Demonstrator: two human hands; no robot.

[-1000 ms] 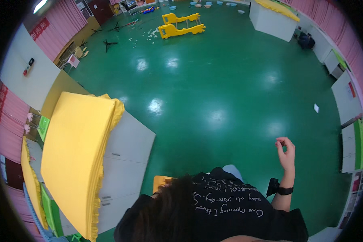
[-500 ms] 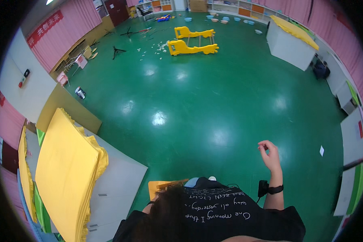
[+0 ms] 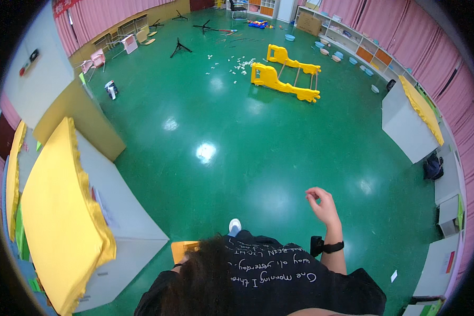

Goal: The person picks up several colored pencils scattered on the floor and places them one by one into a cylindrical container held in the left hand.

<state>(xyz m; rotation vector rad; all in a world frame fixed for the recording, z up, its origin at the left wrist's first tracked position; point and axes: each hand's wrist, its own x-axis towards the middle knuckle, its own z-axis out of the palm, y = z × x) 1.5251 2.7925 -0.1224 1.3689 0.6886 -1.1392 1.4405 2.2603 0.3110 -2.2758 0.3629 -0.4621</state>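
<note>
My right hand (image 3: pixel 324 206) is held out in front of my body above the green floor, its fingers loosely bent with a small gap to the thumb and nothing between them. A black band with a small black device (image 3: pixel 325 246) sits on that wrist. My left hand is hidden behind dark hair and my black shirt (image 3: pixel 284 279). By my left side part of an orange-yellow wooden piece (image 3: pixel 183 252) sticks out; its kind and whether my left hand grips it cannot be made out. One white shoe (image 3: pixel 235 225) shows ahead of me.
At left stands a grey cabinet (image 3: pixel 126 226) under a yellow cover (image 3: pixel 63 210). Ahead lie a yellow bed-like frame (image 3: pixel 284 81) and scattered white pieces (image 3: pixel 242 64). Black stands (image 3: pixel 180 48), pink chairs (image 3: pixel 96 59) and blue basins (image 3: pixel 338 54) are farther off. Another covered cabinet (image 3: pixel 405 124) stands right.
The view has turned left and moved forward, so the yellow frame sits nearer and farther right. A white shoe has come forward. My right hand stays loosely bent and empty.
</note>
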